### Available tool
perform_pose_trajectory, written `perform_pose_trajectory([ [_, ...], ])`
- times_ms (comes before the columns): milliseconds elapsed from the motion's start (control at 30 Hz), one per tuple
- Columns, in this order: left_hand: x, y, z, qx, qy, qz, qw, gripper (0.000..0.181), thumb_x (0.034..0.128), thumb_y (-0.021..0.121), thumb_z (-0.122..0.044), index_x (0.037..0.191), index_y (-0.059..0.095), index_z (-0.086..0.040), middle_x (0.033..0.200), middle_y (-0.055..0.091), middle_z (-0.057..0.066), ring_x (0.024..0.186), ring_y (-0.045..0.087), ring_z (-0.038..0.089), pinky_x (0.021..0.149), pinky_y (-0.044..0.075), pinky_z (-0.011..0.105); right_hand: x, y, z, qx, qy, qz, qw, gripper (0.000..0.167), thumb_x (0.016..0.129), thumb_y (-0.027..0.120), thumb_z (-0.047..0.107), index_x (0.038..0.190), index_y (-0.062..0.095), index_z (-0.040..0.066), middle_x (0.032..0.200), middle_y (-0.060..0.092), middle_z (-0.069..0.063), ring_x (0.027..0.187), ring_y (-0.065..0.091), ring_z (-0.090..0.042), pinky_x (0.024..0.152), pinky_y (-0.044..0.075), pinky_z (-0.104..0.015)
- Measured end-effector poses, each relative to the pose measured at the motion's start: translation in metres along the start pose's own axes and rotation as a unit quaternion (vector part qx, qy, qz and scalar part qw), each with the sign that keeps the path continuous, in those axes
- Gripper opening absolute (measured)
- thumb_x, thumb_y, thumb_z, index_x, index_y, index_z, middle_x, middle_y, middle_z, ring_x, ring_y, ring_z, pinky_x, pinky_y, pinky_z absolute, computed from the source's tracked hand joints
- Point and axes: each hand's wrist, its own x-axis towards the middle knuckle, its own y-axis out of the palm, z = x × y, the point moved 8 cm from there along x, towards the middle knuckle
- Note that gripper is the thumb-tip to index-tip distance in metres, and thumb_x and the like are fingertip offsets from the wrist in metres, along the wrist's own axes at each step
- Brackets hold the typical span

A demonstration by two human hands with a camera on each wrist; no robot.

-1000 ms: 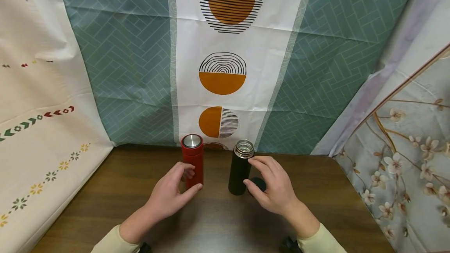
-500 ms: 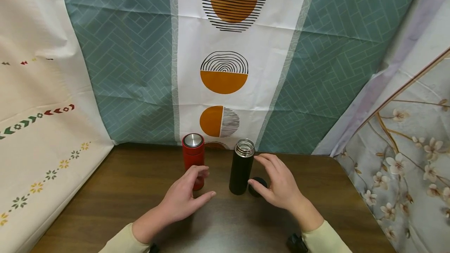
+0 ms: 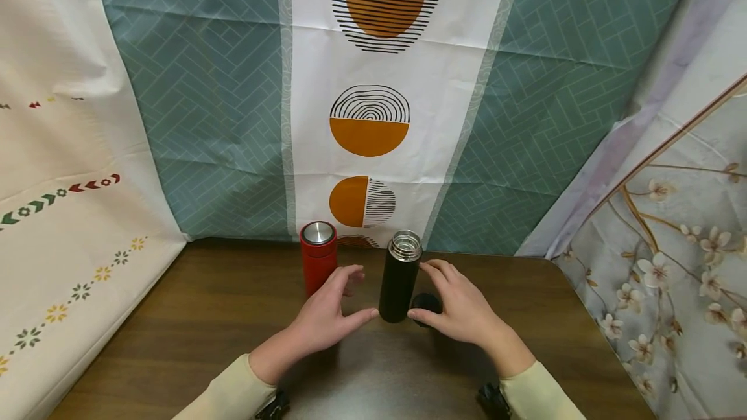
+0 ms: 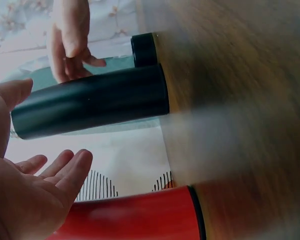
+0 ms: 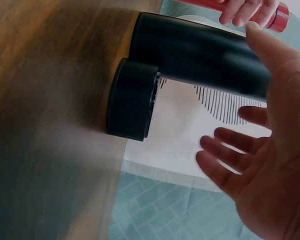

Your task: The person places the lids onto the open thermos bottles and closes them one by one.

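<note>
A black thermos flask point(image 3: 398, 287) stands upright on the table with its steel mouth uncovered. Its black lid point(image 5: 132, 100) lies on the tabletop close to the flask's right side. To the left is a red thermos flask point(image 3: 319, 264) with a steel-topped lid on. My left hand point(image 3: 327, 319) is between the two flasks, its fingers relaxed and spread from the thumb, holding nothing; it hides the lower part of the red one. My right hand point(image 3: 461, 310) hovers just right of the black flask, near the lid, with loosely bent fingers and nothing in them.
The brown wooden table point(image 3: 146, 316) reaches back to a green and white patterned cloth point(image 3: 222, 115). Cream cloth point(image 3: 70, 264) borders the left side, and floral cloth point(image 3: 671, 290) the right.
My left hand has moved right, from beside the red flask toward the black one. The right hand has shifted slightly away from the black flask's mouth. Both flasks and the lid stay put.
</note>
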Motion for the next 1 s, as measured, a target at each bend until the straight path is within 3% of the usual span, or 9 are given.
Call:
perform_pose_trajectory([
  [133,0.007,0.007,0.003,-0.019,-0.016,0.006,0.9997,0.081,0.0943,0.092,-0.038,0.159,0.049,-0.014,0.147,0.063,0.008,0.121,0.069,0.023,0.103,0.059,0.051,-0.002,0.01,-0.007,-0.004,0.036,0.05,0.9981,0.104,0.092,0.078,0.076,0.166,0.048,0.009,0.161,0.052,-0.013,0.141,0.059,-0.038,0.107,0.055,-0.062],
  [300,0.017,0.016,0.005,-0.043,-0.026,0.009,0.9987,0.084,0.0939,0.091,-0.04,0.161,0.048,-0.012,0.149,0.061,0.012,0.124,0.068,0.035,0.104,0.058,0.058,-0.003,0.018,-0.012,-0.009,0.058,0.084,0.9947,0.107,0.091,0.079,0.076,0.168,0.047,0.01,0.161,0.052,-0.016,0.142,0.058,-0.04,0.108,0.054,-0.063],
  [633,0.035,0.029,0.012,-0.056,-0.054,0.017,0.9968,0.091,0.0932,0.09,-0.048,0.163,0.046,-0.011,0.149,0.06,0.01,0.128,0.068,0.036,0.106,0.058,0.055,-0.006,0.036,-0.023,0.001,0.084,0.144,0.9861,0.101,0.09,0.086,0.067,0.166,0.049,0.011,0.16,0.052,-0.016,0.139,0.06,-0.037,0.104,0.057,-0.059],
  [767,0.043,0.032,0.013,-0.063,-0.063,0.021,0.9958,0.093,0.0929,0.09,-0.049,0.165,0.045,-0.01,0.151,0.059,0.01,0.131,0.066,0.035,0.109,0.056,0.054,-0.007,0.039,-0.023,0.008,0.081,0.153,0.9848,0.098,0.091,0.088,0.062,0.164,0.051,0.009,0.156,0.055,-0.016,0.131,0.063,-0.034,0.099,0.059,-0.056],
  [1000,0.05,0.041,0.016,-0.072,-0.062,0.029,0.9951,0.094,0.0922,0.092,-0.047,0.164,0.045,-0.008,0.155,0.057,0.012,0.136,0.063,0.034,0.113,0.054,0.054,-0.01,0.04,-0.02,0.024,0.038,0.136,0.9897,0.092,0.095,0.083,0.064,0.162,0.054,0.008,0.145,0.059,-0.016,0.116,0.066,-0.03,0.089,0.06,-0.056],
])
